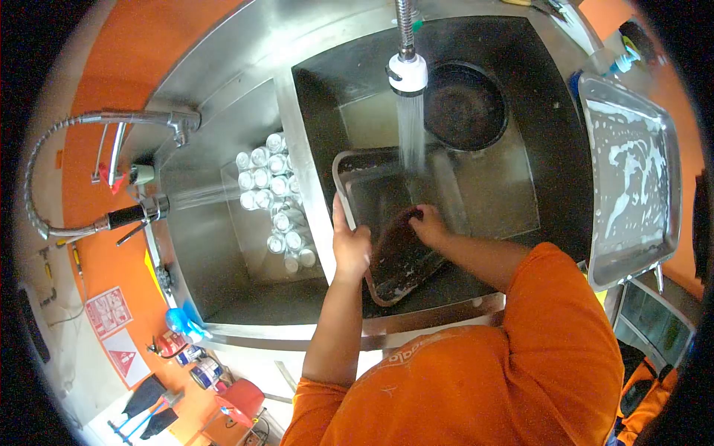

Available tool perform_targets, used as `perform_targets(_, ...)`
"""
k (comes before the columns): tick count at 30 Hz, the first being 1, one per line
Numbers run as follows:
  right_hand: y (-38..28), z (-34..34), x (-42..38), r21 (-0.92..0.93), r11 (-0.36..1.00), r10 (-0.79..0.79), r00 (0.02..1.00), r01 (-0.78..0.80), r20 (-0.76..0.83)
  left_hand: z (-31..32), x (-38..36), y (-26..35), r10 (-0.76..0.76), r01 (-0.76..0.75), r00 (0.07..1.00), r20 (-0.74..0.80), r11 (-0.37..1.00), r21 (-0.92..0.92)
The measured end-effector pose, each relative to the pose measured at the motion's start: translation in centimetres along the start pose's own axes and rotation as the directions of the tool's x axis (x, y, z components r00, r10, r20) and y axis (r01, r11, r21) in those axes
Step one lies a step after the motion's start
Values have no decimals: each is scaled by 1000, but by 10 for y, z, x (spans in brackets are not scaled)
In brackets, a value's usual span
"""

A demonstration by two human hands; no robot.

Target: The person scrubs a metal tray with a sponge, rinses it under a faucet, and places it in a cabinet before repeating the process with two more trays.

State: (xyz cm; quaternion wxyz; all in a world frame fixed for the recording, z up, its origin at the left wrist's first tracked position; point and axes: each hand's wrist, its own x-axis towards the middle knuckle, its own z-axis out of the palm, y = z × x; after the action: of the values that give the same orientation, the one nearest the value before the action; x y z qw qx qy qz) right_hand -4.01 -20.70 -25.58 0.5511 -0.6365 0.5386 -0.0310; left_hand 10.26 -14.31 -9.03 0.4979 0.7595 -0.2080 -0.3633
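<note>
A rectangular metal tray [358,162] is tilted in the right sink basin, under water falling from a white spray head [408,76]. My left hand [352,249] is closed round the tray's left rim. Inside the tray, my right hand [429,225] has its fingers pinched together at a dark reddish-brown patch; whether that is a cloth or a scourer, I cannot make out. Behind the tray, a round black pan [465,106] lies in the same basin.
Several silver cans [279,186] stand in the left basin, with water spraying from a second tap [137,213]. A soapy metal tray [632,178] rests on the right counter. The steel divider [301,149] separates the basins. A red extinguisher [169,343] is at lower left.
</note>
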Motion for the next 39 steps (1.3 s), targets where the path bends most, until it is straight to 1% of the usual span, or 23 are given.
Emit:
perform_targets(3,1,0,5,43,998,47,999,-47,7,-1,1,-4,47,-46,999,-13,996,72)
perform_targets(5,-3,-3,5,32,996,84,996,-84,7,0,5,-15,173,-169,985,-21,976,139)
perform_targets(7,-7,-2,1,-45,992,118,993,-119,-11,0,5,-17,79,-77,997,-23,993,91)
perform_targets(8,-6,1,-2,-47,997,59,998,-60,-19,0,3,-15,26,-24,999,-23,997,67)
perform_targets(10,1,4,-4,-56,997,-60,997,57,-40,1,0,-5,50,-49,999,-15,997,57)
perform_targets(13,13,7,11,-1,1000,4,998,-4,-65,3,0,-3,13,-12,1000,5,997,-78)
perform_targets(15,7,9,3,-20,1000,13,999,-14,-50,0,-1,-3,-17,17,1000,0,997,-76)
perform_targets(17,6,9,-2,-4,1000,19,999,-19,-51,1,-1,2,-16,17,1000,-11,999,45)
perform_targets(19,6,4,5,45,999,3,997,1,-75,1,4,-12,70,-70,997,-12,997,32)
perform_targets(20,2,2,2,1,1000,7,998,-7,-66,-1,6,-18,112,-111,994,-15,993,28)
perform_targets(22,-7,2,-6,-88,996,20,999,-23,-43,-2,3,-17,49,-49,999,-10,999,17)
perform_targets(23,-3,3,-2,-45,999,23,999,-25,-42,-2,2,-13,18,-18,1000,-4,1000,12)
perform_targets(25,2,4,12,40,999,26,999,-24,-46,-1,5,-19,82,-79,996,-26,993,86)
perform_targets(26,3,8,13,-15,999,-42,997,41,-58,-1,6,-21,112,-107,993,-38,987,122)
perform_targets(28,-3,21,16,-125,977,-184,980,174,-72,0,2,-10,15,-15,1000,-20,1000,14)
perform_targets(29,-12,23,8,-125,959,-265,962,255,-66,0,0,-4,-32,32,999,-6,999,-38)
perform_targets(31,-22,22,-10,-127,906,-414,908,404,-61,-2,1,-6,-50,50,999,-3,999,-21)
perform_targets(32,-22,14,-4,-42,975,-219,976,218,-10,-2,1,-10,-8,8,1000,-6,1000,23)
perform_targets(33,-24,-2,13,31,999,-31,998,29,52,-2,2,-15,35,-34,999,-8,997,67)
perform_targets(34,-35,-15,22,91,983,149,981,-161,127,-2,1,-17,129,-125,991,-17,981,147)
perform_targets(35,-47,-20,27,153,988,1,994,-19,112,-3,4,-18,224,-214,974,-20,950,228)
perform_targets(38,-97,-33,10,296,885,-392,918,361,55,0,-1,-2,108,-100,994,-27,974,205)
perform_targets(39,-130,-54,-4,203,845,-459,866,494,-197,1,1,-9,48,-47,999,-21,997,55)
